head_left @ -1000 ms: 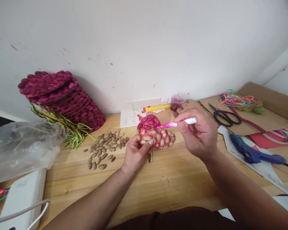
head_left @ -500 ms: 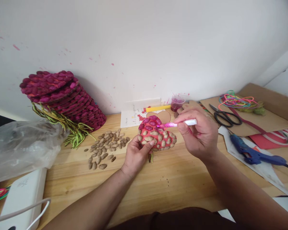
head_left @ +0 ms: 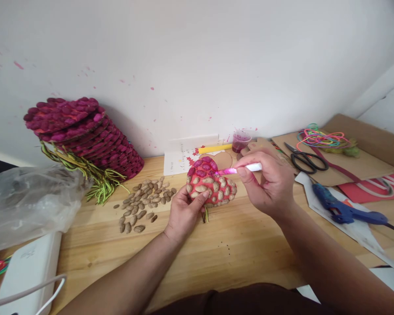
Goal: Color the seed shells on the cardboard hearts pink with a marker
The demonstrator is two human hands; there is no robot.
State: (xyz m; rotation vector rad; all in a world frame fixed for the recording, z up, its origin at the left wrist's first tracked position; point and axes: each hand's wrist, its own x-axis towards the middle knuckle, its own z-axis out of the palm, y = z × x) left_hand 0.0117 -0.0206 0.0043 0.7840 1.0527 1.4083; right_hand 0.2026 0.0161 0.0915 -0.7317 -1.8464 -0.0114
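A heart-shaped red piece (head_left: 211, 183) covered with peanuts is gripped at its lower left edge by my left hand (head_left: 186, 213), thumb on its face. Peanuts on its upper left lobe are magenta; the others are plain tan. My right hand (head_left: 268, 183) pinches a white-handled brush (head_left: 253, 167), whose magenta-stained tip touches the piece near the top middle. Behind my hands, a small clear cup (head_left: 241, 142) holds dark pink liquid. Loose peanuts (head_left: 147, 194) lie on the wooden table (head_left: 197, 258) left of my left hand. At the left leans a stack of magenta peanut-covered pieces (head_left: 85, 135).
Black scissors (head_left: 304, 161), coloured cords (head_left: 325, 138) and cardboard (head_left: 335, 175) are at the right, with a blue glue gun (head_left: 348, 210) nearer. A yellow stick (head_left: 215, 148) lies by the wall. A plastic bag (head_left: 33, 201) and white box (head_left: 29, 271) are at the left.
The whole view has shifted slightly. The brush tip remains against the heart-shaped piece, which is turned a little in my left hand.
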